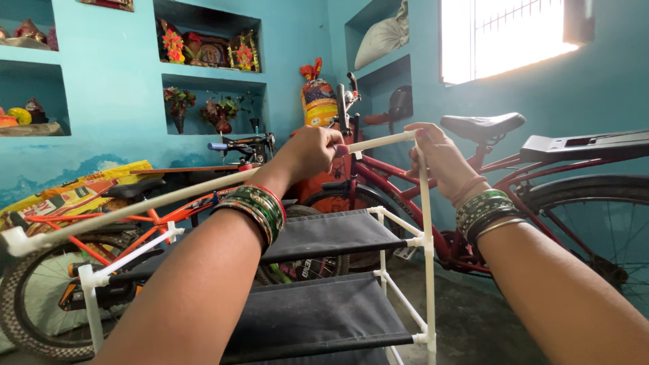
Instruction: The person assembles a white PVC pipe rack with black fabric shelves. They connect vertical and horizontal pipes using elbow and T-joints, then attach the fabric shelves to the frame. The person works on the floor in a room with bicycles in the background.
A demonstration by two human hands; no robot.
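A white tube rack frame with two dark grey fabric shelves (pixel 324 233) stands in front of me. My left hand (pixel 312 151) is closed around the top horizontal white rod (pixel 135 208) near its right end. My right hand (pixel 438 155) grips the top right corner where the rod meets the vertical white post (pixel 427 223). Both wrists wear green bangles. A white corner connector (pixel 15 240) caps the rod's left end.
A red bicycle (pixel 541 196) with a black saddle stands at the right under a bright window (pixel 503 34). An orange bicycle (pixel 101 223) is at the left. Turquoise wall niches (pixel 209 44) hold flowers and ornaments. A sack lies in a high niche.
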